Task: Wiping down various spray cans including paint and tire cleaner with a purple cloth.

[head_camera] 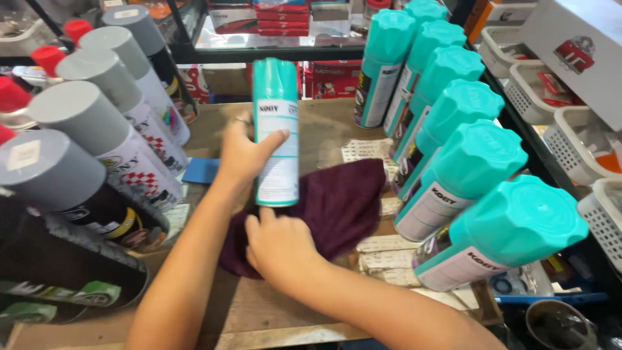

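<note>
While a teal-capped spray can (276, 133) stands upright over the middle of a worn wooden counter (259, 311), the person's left hand (243, 152) wraps around its body, thumb pressed across the white label and fingers curled behind it. The can's base meets a dark maroon cloth (337, 204) that lies bunched on the counter just right of centre. The right hand (278, 246) rests on the near edge of that cloth, just below the can, fingers folded loosely down into the fabric (whether they pinch it or only press on it cannot be told). Both bare forearms reach in from the near edge. Along the right side, a row of teal-capped cans (453, 110) runs from near to far, leaning inward, each with a white label. Along the left side stands a matching row of grey-capped cans (97, 116), with a few red-capped cans (48, 58) at the far left. A small blue card (201, 170) lies on the counter left of the held can, and scraps of printed paper (366, 150) lie beside and beyond the cloth. White plastic baskets (570, 142) line a shelf at the far right, and a glass shelf (272, 39) crosses the far background.
</note>
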